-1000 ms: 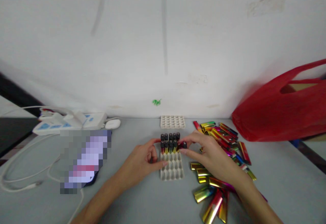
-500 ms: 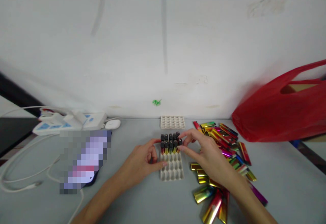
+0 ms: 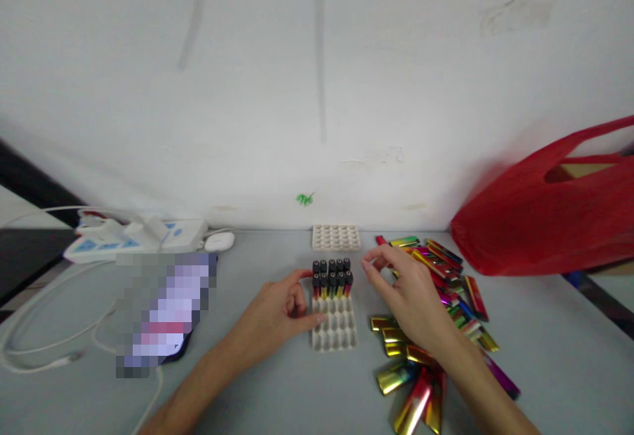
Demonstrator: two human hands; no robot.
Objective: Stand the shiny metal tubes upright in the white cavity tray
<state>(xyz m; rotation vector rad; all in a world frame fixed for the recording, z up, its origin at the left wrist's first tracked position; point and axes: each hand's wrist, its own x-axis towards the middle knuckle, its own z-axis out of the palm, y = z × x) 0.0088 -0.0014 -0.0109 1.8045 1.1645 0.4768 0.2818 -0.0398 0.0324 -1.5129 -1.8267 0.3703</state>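
A white moulded tray (image 3: 334,339) with rows of hollows lies in front of me. Two rows of small upright pieces with black tops and shiny red, gold or green bodies (image 3: 332,283) fill its far end. My left hand (image 3: 275,309) grips the tray's left side, its thumb over the rim and its index fingertip by the leftmost black top. My right hand (image 3: 403,286) hovers just right of the tray, thumb and fingers loosely curved and a little apart, with nothing visible in them. Under and around it lies a pile of shiny metallic-coloured pieces (image 3: 446,280).
A second white tray (image 3: 335,237) lies by the wall. To the left are a phone with a blurred screen (image 3: 171,313), a power strip (image 3: 183,234), white cables (image 3: 54,361) and a small white case (image 3: 219,242). A red bag (image 3: 545,217) stands at the right.
My right hand has let go of the black-topped piece at the right end of the near row and moved right. That piece now stands in line. My left hand has not moved.
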